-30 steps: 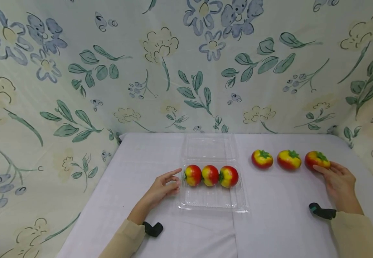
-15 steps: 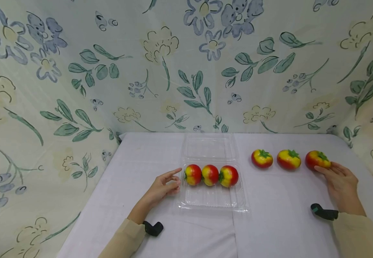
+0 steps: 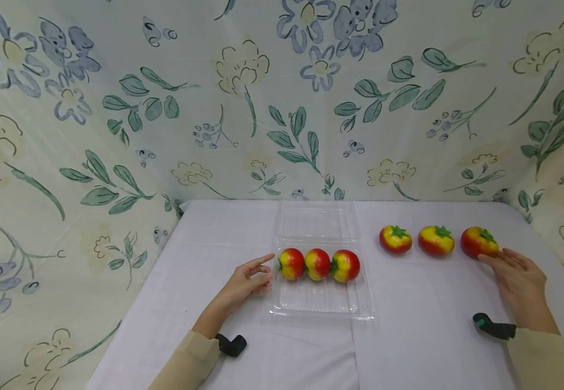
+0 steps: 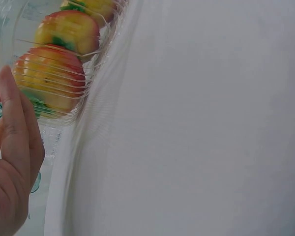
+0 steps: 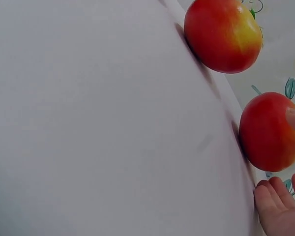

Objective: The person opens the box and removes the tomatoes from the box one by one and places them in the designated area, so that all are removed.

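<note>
In the head view three red-and-yellow fruits with green leafy tops, like tomatoes or persimmons, sit in a row inside a clear plastic clamshell box, its lid folded back. My left hand is at the box's left side, index finger stretched to its rim. Three similar fruits stand in a row on the cloth to the right. Beside the rightmost fruit is my right hand, its fingers spread loosely. The right wrist view shows the thumb over that fruit, the other fingers apart from it.
A white cloth covers the table, with a crease below the box. Two more fruits, the left one and the middle one, stand left of my right hand. A floral curtain hangs behind the table.
My right hand has loosened from the rightmost fruit and drawn slightly right and toward me. That fruit stays in place. The left hand and the box have not moved.
</note>
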The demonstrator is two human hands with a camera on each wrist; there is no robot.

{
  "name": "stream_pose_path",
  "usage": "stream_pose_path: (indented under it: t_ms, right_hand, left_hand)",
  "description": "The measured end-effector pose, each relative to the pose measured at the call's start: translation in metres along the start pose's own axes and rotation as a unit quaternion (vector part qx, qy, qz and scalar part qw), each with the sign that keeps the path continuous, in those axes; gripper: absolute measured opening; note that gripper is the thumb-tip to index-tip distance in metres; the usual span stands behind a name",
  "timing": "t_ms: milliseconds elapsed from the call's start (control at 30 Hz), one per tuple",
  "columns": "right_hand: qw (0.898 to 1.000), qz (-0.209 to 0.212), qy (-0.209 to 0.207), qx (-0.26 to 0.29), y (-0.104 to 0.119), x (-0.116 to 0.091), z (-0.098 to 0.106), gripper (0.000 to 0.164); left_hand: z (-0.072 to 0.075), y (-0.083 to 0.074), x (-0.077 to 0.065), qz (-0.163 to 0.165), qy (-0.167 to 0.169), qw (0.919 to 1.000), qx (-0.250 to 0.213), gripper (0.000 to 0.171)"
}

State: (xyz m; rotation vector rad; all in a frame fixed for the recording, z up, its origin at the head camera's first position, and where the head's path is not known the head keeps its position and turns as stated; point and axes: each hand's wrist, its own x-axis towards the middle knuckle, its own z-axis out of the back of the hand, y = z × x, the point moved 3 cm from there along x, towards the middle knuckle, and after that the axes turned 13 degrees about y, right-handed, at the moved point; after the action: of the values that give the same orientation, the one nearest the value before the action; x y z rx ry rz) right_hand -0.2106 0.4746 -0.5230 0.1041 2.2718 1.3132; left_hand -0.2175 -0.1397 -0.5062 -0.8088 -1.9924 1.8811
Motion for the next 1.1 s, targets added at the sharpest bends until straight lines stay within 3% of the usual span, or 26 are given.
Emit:
stream_pose_path:
  t_ms: [300,500,600,833,1100]
  right_hand:
    - [0.999,0.01,-0.034,0.027,0.002,-0.013,-0.003,0.093]
    - [0.999,0.028,-0.015,0.043,0.005,-0.032,-0.013,0.058]
    - [0.999,0.032,-0.012,0.037,0.006,-0.037,-0.017,0.049]
    - [0.998,0.044,0.0,0.054,0.007,-0.041,-0.02,0.043]
    - [0.999,0.043,-0.03,0.007,0.01,-0.044,-0.021,0.046]
  left_hand:
    - [0.001,0.0,0.0,-0.005,0.004,1.0,-0.003,0.057]
    - [0.002,0.001,0.0,-0.007,0.005,1.0,-0.005,0.057]
    - [0.002,0.001,0.0,-0.008,0.005,0.9999,-0.006,0.057]
    - [0.002,0.001,-0.001,-0.01,0.008,0.9999,-0.01,0.058]
    - [0.002,0.001,0.0,-0.008,0.006,0.9999,-0.009,0.058]
